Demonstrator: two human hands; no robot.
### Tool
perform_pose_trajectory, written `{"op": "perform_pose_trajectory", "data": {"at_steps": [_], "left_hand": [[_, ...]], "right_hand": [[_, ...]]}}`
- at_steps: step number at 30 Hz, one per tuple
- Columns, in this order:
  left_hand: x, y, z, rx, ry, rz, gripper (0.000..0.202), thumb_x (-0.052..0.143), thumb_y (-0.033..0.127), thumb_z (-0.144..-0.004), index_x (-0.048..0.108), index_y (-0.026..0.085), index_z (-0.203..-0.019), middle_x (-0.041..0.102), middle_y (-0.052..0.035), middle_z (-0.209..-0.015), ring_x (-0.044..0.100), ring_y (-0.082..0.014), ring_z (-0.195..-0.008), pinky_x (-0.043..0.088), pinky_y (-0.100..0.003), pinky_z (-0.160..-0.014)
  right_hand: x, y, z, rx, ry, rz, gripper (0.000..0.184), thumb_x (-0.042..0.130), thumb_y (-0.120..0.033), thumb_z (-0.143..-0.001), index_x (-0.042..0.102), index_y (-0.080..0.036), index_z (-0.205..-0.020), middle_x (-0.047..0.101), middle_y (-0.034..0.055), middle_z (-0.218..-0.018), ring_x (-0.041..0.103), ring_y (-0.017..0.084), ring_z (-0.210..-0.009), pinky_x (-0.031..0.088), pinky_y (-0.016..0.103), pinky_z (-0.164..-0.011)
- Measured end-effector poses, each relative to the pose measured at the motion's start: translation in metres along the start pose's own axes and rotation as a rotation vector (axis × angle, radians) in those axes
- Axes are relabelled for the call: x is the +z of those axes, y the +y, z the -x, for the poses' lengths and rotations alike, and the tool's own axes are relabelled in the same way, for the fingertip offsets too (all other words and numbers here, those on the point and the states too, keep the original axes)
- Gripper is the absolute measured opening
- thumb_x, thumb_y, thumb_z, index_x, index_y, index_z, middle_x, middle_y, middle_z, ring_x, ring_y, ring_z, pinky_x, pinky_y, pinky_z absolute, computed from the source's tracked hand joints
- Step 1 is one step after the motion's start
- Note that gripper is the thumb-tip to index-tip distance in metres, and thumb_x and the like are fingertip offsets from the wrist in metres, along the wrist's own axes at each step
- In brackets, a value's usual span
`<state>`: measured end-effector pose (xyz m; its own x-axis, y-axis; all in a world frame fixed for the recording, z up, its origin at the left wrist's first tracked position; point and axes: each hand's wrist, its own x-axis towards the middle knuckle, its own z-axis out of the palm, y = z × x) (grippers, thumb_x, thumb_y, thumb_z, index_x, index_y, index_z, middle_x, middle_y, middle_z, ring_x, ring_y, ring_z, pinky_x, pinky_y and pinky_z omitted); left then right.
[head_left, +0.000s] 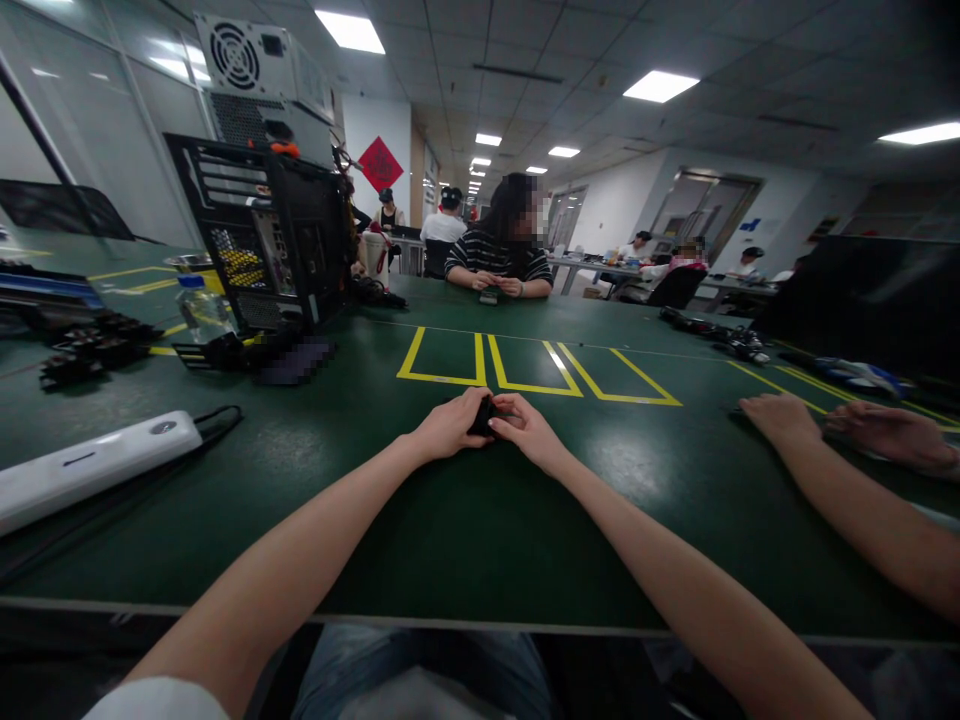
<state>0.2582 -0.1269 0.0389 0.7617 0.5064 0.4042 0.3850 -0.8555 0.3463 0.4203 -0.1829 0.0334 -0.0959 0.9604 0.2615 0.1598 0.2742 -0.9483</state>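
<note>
A small black object (482,416) is held between my two hands, just above or on the green table (480,540); its kind cannot be made out. My left hand (454,424) wraps round its left side, the fingers over the top. From the right, my right hand (523,430) pinches it with thumb and fingertips. Most of the object is hidden by my fingers. Just beyond my hands lie yellow tape outlines (536,389) on the tabletop.
Left are a white power strip (97,470) with a black cable, an open computer case (300,240) and a bottle (201,310). At right, another person's hands (784,420) rest on the table. Opposite, a person in a striped top (465,250) handles a small item.
</note>
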Motion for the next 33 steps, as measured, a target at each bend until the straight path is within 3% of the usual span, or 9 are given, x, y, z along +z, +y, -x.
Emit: {"op": "perform_pose_trajectory", "data": {"at_steps": [6, 13, 18, 22, 33], "left_hand": [[0.001, 0.000, 0.000, -0.002, 0.014, 0.007, 0.058, 0.058, 0.035, -0.067, 0.027, 0.020, -0.113, 0.043, -0.0085, -0.112, 0.050, -0.0229, -0.094, 0.041, -0.034, -0.076], [-0.001, 0.001, 0.000, -0.009, -0.001, 0.021, 0.058, 0.058, 0.035, -0.067, 0.027, 0.020, -0.114, 0.043, -0.0080, -0.112, 0.050, -0.0225, -0.096, 0.041, -0.034, -0.077], [0.001, -0.003, 0.000, 0.008, 0.005, 0.025, 0.060, 0.058, 0.036, -0.067, 0.026, 0.020, -0.115, 0.042, -0.0085, -0.113, 0.049, -0.0222, -0.096, 0.041, -0.034, -0.077], [0.000, -0.003, 0.000, 0.003, 0.003, 0.022, 0.059, 0.058, 0.035, -0.067, 0.026, 0.021, -0.115, 0.042, -0.0081, -0.112, 0.049, -0.0221, -0.095, 0.041, -0.033, -0.076], [0.000, -0.001, -0.001, 0.007, 0.002, 0.008, 0.059, 0.057, 0.036, -0.067, 0.026, 0.020, -0.114, 0.042, -0.0078, -0.112, 0.050, -0.0222, -0.094, 0.042, -0.033, -0.075]], "right_hand": [[-0.001, 0.004, -0.001, -0.039, -0.039, -0.058, 0.028, 0.061, -0.024, -0.064, 0.048, -0.022, -0.089, 0.052, 0.0004, -0.096, 0.055, 0.014, -0.087, 0.043, 0.031, -0.080], [0.002, 0.007, -0.004, -0.011, 0.055, -0.016, 0.018, 0.057, -0.030, -0.067, 0.050, -0.021, -0.081, 0.055, -0.0006, -0.088, 0.057, 0.012, -0.071, 0.047, 0.029, -0.067], [0.002, 0.001, -0.002, -0.053, 0.052, 0.041, 0.027, 0.058, -0.027, -0.066, 0.050, -0.021, -0.091, 0.054, 0.0011, -0.096, 0.054, 0.016, -0.091, 0.043, 0.033, -0.082], [0.001, -0.002, 0.000, -0.030, 0.017, 0.052, 0.030, 0.058, -0.027, -0.067, 0.050, -0.021, -0.095, 0.054, 0.0023, -0.100, 0.053, 0.017, -0.095, 0.040, 0.036, -0.086], [0.003, 0.003, -0.002, 0.004, 0.055, -0.029, 0.021, 0.058, -0.031, -0.066, 0.049, -0.020, -0.082, 0.055, -0.0005, -0.086, 0.058, 0.012, -0.071, 0.048, 0.030, -0.068]]}}
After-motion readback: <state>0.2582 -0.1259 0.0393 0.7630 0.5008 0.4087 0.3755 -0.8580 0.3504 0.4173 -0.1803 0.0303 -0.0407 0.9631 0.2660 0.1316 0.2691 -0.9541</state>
